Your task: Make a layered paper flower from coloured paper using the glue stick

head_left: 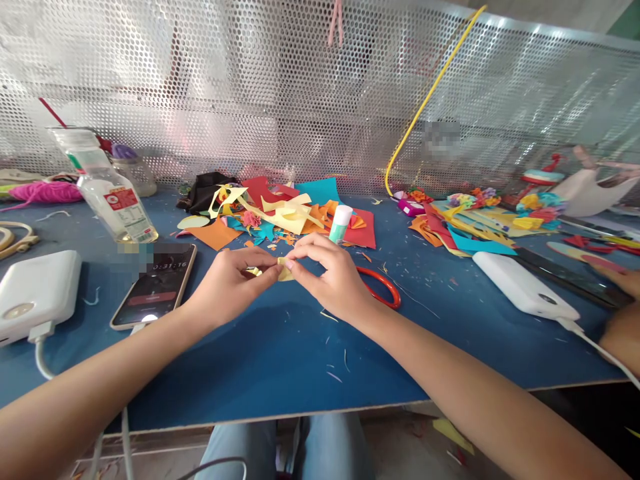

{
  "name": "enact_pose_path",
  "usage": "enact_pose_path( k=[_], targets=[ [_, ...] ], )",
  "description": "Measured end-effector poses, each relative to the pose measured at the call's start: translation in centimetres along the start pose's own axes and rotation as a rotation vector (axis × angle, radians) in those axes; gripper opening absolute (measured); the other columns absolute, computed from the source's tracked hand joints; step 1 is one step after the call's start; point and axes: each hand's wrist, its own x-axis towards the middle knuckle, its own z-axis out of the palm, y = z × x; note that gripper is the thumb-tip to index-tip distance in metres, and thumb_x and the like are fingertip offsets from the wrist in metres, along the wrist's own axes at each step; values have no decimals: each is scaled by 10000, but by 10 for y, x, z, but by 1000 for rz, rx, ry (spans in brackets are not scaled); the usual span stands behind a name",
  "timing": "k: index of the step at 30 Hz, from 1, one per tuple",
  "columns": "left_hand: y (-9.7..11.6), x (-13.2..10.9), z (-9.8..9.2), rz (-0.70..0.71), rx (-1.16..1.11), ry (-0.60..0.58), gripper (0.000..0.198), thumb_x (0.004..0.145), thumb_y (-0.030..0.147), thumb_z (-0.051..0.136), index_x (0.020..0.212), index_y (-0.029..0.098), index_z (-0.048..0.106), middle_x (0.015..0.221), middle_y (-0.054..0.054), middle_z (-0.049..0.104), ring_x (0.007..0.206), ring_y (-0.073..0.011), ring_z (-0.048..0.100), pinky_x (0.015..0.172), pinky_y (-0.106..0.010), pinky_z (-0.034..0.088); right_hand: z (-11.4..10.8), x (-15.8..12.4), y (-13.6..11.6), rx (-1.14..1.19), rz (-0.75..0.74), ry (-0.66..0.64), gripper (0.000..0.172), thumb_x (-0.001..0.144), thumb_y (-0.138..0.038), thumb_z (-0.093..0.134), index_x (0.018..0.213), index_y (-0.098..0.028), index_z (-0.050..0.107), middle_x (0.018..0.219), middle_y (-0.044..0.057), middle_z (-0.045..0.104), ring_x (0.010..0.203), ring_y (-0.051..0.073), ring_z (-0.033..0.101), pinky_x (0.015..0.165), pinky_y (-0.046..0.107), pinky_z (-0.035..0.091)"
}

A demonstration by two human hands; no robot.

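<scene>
Right now, both bare hands meet above the middle of the blue desk (240, 377), well in from its near edge, over a small folded piece of pale yellow paper (285, 272). The left hand (233, 279) has its thumb and fingertips closed together on the paper's left side; the right hand (334, 275) pinches the other side between thumb and forefinger, so the grip on both sides is narrow and nearly closed. How the paper is folded beneath the fingers cannot be told.

Just beyond the right hand stands an upright glue stick with a white cap and green label (341, 225), and beside the wrist lies a glossy red-orange loop-shaped handle (391, 285), partly hidden. Toward the desk's far edge spreads a heap of red, orange, yellow and blue paper scraps (290, 215). Left of the hands lies a dark-screened smartphone in a pale case (163, 283); behind it, a clear bottle with a red-and-white label (117, 203) leans in view. Nearer the left edge sits a white rounded power bank (43, 287). At the right edge, another person's hand (617, 279) is partly visible.
</scene>
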Motion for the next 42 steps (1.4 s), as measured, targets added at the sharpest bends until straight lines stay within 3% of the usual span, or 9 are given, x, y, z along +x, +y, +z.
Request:
enact_pose_path(
  k=[5,19,33,38,42],
  targets=[
    [1,-1,1,0,62,19,213,732,353,609,763,155,681,712,-28,635,646,-126,550,533,-191,454,1,-1,2,-10,27,-11,86,815,-191,517,780,-171,594,813,17,563,792,123,555,736,266,444],
    [0,-1,1,52,129,3,282,792,362,523,678,154,676,644,-24,606,587,-127,533,509,-218,421,1,0,6,-112,-41,-34,138,840,-217,501,805,-178,628,828,29,619,801,142,571,753,319,426],
    [-2,-1,2,-12,5,160,145,724,298,604,724,186,697,722,-15,656,640,-146,571,555,-233,494,1,1,1,-176,-6,45,59,793,-203,553,757,-195,599,796,12,616,783,146,579,780,331,399],
    [-3,-1,0,-34,-1,149,149,721,304,610,706,179,690,695,-19,643,624,-145,561,532,-233,491,1,0,2,-141,-35,35,80,805,-196,543,757,-187,606,794,15,621,772,138,581,764,322,401],
    [-3,-2,1,-47,-27,131,186,744,324,586,802,191,702,819,-32,671,726,-170,587,575,-243,515,1,1,3,-169,-27,54,71,798,-213,558,750,-197,608,791,14,625,777,146,582,774,339,393]
  ],
)
